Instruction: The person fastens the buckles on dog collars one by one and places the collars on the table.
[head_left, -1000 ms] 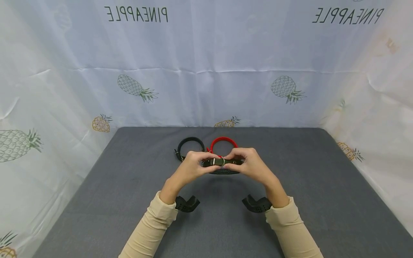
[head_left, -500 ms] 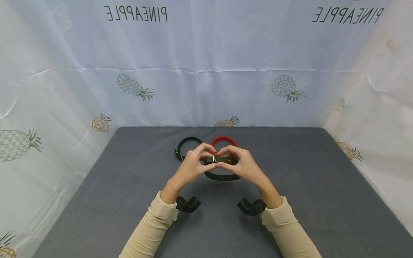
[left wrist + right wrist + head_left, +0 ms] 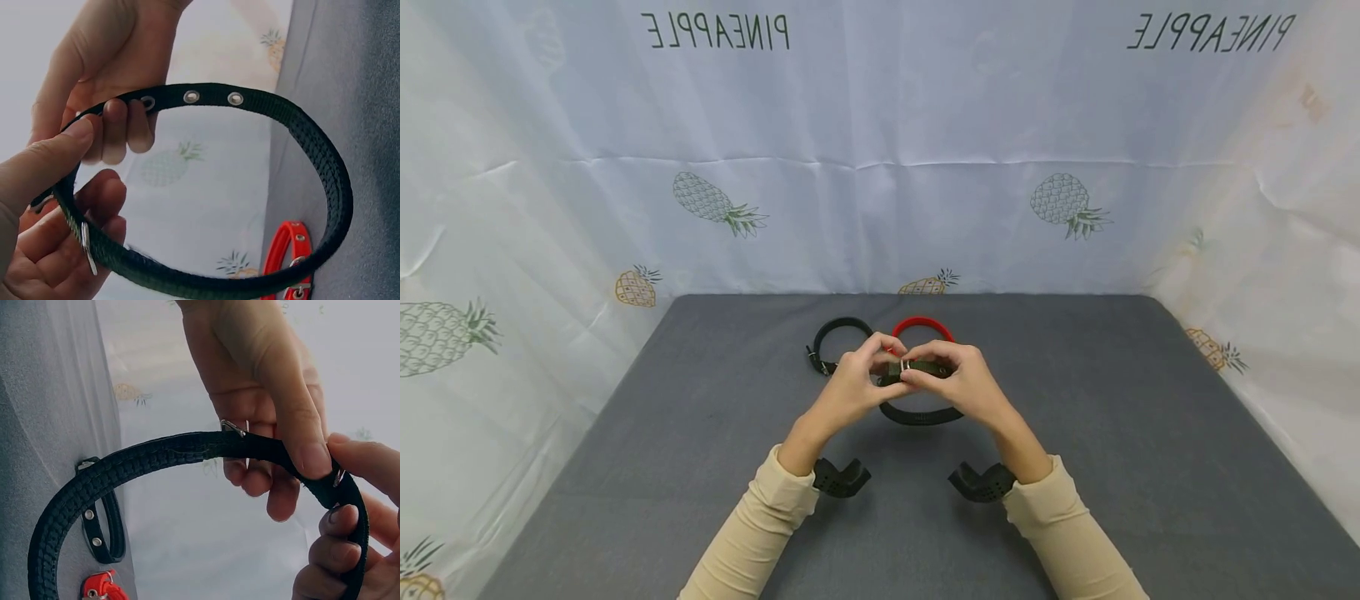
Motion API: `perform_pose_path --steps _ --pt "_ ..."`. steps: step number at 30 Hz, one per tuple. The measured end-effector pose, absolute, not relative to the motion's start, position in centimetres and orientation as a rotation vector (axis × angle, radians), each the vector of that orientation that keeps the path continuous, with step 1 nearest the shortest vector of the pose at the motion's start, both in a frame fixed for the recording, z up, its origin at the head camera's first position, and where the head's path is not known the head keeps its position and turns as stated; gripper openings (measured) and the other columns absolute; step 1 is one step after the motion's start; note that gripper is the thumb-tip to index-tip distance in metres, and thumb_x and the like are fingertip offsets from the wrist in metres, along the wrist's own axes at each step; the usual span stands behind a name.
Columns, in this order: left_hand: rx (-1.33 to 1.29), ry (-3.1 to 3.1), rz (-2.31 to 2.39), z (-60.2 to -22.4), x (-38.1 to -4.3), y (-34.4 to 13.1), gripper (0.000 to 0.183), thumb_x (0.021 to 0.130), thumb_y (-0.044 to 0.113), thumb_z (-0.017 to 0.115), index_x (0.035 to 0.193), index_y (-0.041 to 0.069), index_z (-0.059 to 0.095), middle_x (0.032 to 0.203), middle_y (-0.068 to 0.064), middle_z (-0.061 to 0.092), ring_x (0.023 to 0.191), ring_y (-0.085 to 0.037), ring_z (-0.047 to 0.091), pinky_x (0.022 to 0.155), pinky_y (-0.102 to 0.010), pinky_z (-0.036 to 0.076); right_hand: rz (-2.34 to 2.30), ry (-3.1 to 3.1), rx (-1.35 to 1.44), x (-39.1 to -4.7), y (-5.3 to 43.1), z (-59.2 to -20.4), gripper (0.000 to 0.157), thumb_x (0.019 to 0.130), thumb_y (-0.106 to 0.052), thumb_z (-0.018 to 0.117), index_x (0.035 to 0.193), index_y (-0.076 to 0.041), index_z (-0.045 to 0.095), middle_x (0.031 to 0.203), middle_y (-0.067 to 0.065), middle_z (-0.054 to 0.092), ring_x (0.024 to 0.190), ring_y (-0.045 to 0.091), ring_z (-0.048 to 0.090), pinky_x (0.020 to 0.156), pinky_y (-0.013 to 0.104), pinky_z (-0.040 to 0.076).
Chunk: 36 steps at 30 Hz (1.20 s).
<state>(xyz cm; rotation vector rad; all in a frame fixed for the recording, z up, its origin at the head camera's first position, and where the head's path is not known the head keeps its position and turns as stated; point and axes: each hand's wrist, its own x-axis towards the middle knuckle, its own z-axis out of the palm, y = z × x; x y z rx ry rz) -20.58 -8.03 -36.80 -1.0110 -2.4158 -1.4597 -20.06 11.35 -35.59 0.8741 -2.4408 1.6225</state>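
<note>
Both hands hold a dark green webbing collar, with its loop hanging below them in the head view. My left hand pinches it at the left, near a metal D-ring. The right hand grips the eyelet strap beside the buckle, and the two hands' fingertips meet there. In the left wrist view, fingers curl over the strap close to a metal eyelet. A padded inner lining shows along the loop. Overlapping fingers hide part of the buckle.
A black collar lies on the grey table beyond the left hand. Beside it is a red collar, partly hidden behind the hands. A white pineapple-print curtain stands behind and along both sides.
The right hand has moved left, closer to the left hand, and its fingertips now cover the buckle area. The collar's lower loop has dropped further into view beneath the hands.
</note>
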Motion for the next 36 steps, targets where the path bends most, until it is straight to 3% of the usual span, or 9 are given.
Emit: perform_pose_path --steps 2,5,11,27,32,36 --pt "-0.989 -2.419 -1.480 -36.8 -20.6 -8.1 0.040 0.082 0.010 0.076 0.114 0.002 0.055 0.111 -0.014 0.069 0.098 -0.025 0.071 0.081 -0.024 0.057 1.621 -2.435 0.850 -20.2 11.5 -35.5 0.020 0.086 -0.006 0.071 0.105 0.000 0.070 0.088 0.019 0.070 0.064 0.002 0.056 0.060 0.020 0.050" --pt "-0.959 -2.425 -1.485 -36.7 -20.7 -8.3 0.040 0.081 0.011 0.077 0.116 0.003 0.059 0.113 -0.013 0.067 0.100 -0.025 0.070 0.089 -0.030 0.057 1.614 -2.431 0.806 -20.2 11.6 -35.4 0.020 0.086 -0.006 0.071 0.105 0.000 0.070 0.088 0.020 0.070 0.063 0.002 0.053 0.059 0.020 0.047" --pt "-0.940 -2.398 -1.492 -36.4 -20.8 -8.7 0.034 0.082 0.011 0.075 0.113 0.005 0.065 0.109 -0.011 0.070 0.099 -0.023 0.070 0.087 -0.036 0.058 1.617 -2.425 0.750 -20.3 12.1 -35.1 0.020 0.086 -0.006 0.071 0.104 0.000 0.070 0.087 0.021 0.070 0.062 0.001 0.053 0.058 0.019 0.045" --pt "-0.962 -2.373 -1.409 -36.4 -20.8 -8.9 0.020 0.089 0.013 0.069 0.108 0.006 0.069 0.104 -0.009 0.070 0.099 -0.021 0.069 0.089 -0.028 0.057 1.668 -2.415 0.778 -20.4 12.3 -35.0 0.022 0.086 -0.005 0.070 0.106 0.002 0.069 0.091 0.024 0.070 0.067 0.000 0.059 0.060 0.019 0.048" --pt "-0.964 -2.367 -1.392 -36.4 -20.8 -8.8 0.019 0.089 0.012 0.068 0.107 0.005 0.068 0.104 -0.010 0.070 0.098 -0.022 0.069 0.087 -0.030 0.057 1.674 -2.454 0.792 -20.5 12.5 -35.0 0.027 0.086 -0.007 0.071 0.111 0.001 0.068 0.093 0.024 0.069 0.065 0.002 0.054 0.058 0.019 0.045" --pt "-0.972 -2.361 -1.370 -36.3 -20.7 -8.8 0.019 0.089 0.012 0.068 0.107 0.004 0.068 0.104 -0.010 0.070 0.097 -0.022 0.069 0.087 -0.030 0.057 1.679 -2.491 0.829 -20.4 12.5 -35.1 0.032 0.086 -0.010 0.072 0.116 0.001 0.067 0.100 0.023 0.068 0.072 0.000 0.059 0.064 0.019 0.051"
